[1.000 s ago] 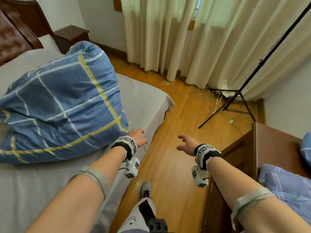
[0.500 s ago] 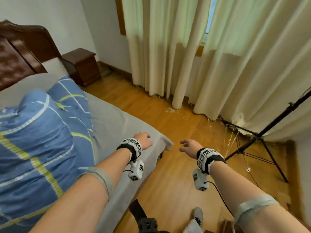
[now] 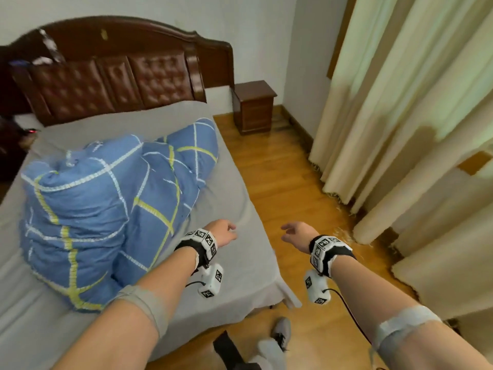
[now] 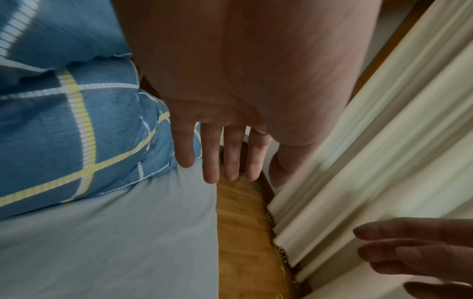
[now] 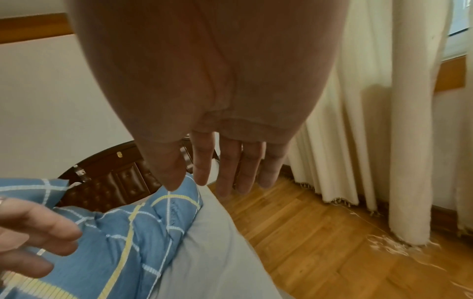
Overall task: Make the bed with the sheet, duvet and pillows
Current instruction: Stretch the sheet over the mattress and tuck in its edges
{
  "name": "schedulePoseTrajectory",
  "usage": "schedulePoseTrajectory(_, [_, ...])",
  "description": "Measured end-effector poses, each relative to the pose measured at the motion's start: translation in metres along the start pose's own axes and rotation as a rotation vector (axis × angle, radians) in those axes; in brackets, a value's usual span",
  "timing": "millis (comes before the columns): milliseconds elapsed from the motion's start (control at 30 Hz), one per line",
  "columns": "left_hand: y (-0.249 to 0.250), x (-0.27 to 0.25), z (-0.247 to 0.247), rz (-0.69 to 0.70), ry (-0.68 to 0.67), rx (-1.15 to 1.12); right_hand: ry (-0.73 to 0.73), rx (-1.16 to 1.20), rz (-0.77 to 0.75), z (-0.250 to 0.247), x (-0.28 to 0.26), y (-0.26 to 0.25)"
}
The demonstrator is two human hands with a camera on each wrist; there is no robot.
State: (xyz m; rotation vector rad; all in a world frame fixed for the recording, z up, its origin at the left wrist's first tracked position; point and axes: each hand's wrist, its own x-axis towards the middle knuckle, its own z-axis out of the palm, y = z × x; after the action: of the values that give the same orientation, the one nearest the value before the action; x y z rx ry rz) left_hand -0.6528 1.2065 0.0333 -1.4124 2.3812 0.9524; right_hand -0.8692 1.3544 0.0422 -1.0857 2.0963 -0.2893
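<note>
A bunched blue duvet [image 3: 106, 212] with white and yellow checks lies heaped on the grey sheet [image 3: 240, 198] that covers the bed. My left hand [image 3: 224, 233] hovers above the sheet just right of the duvet [image 4: 64, 131], its fingers [image 4: 210, 157] straight and holding nothing. Over the wooden floor beside the bed, my right hand [image 3: 296, 232] is held out with relaxed fingers [image 5: 227, 172] and is empty. No pillow shows in any view.
A dark wooden headboard [image 3: 120, 76] with padded panels stands at the far end. A bedside cabinet [image 3: 254, 106] sits in the corner. Cream curtains [image 3: 400, 129] hang along the right wall above the wooden floor [image 3: 280, 169]. My shoe [image 3: 280, 335] is near the bed's foot corner.
My view has swung left toward the headboard, and the whole duvet and bed now show. Both hands stay empty and have drifted along the bed's right edge.
</note>
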Motion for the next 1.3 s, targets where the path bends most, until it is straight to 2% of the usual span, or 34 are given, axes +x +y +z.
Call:
schedulePoseTrajectory(133, [0.059,0.081,-0.008,-0.012,0.018,-0.020,-0.001,-0.017,-0.005,-0.083,0.050,0.044])
schedulePoseTrajectory(267, [0.153,0.157,-0.016,0.036,0.034,-0.023,0.062,-0.015,0.070,-0.174,0.104,0.108])
schedulePoseTrajectory(367, [0.208,0.196,-0.027,0.062,0.049,-0.045,0.031,-0.003,0.113,-0.214,0.151,0.135])
schedulePoseTrajectory(433, [0.227,0.220,-0.037,0.037,0.093,-0.072,-0.023,-0.007,0.087,-0.231,0.189,0.138])
schedulePoseTrajectory(600, [0.246,0.284,-0.061,-0.129,0.149,-0.111,-0.194,-0.052,-0.078,-0.276,0.299,0.128])
schedulePoseTrajectory(733, [0.268,0.338,-0.071,-0.292,0.290,-0.166,-0.210,-0.133,-0.220,-0.335,0.392,0.124])
schedulePoseTrajectory(800, [0.288,0.355,-0.076,-0.345,0.290,-0.155,-0.223,-0.182,-0.288,-0.362,0.430,0.118])
schedulePoseTrajectory(1033, [0.334,0.427,-0.118,-0.508,0.360,-0.257,-0.354,-0.260,-0.500,-0.423,0.548,0.058])
schedulePoseTrajectory(1167, [0.334,0.511,-0.161,-0.551,0.350,-0.246,-0.407,-0.260,-0.566,-0.459,0.640,0.017])
schedulePoseTrajectory(1300, [0.334,0.631,-0.220,-0.541,0.320,-0.240,-0.389,-0.268,-0.525,-0.505,0.751,-0.021])
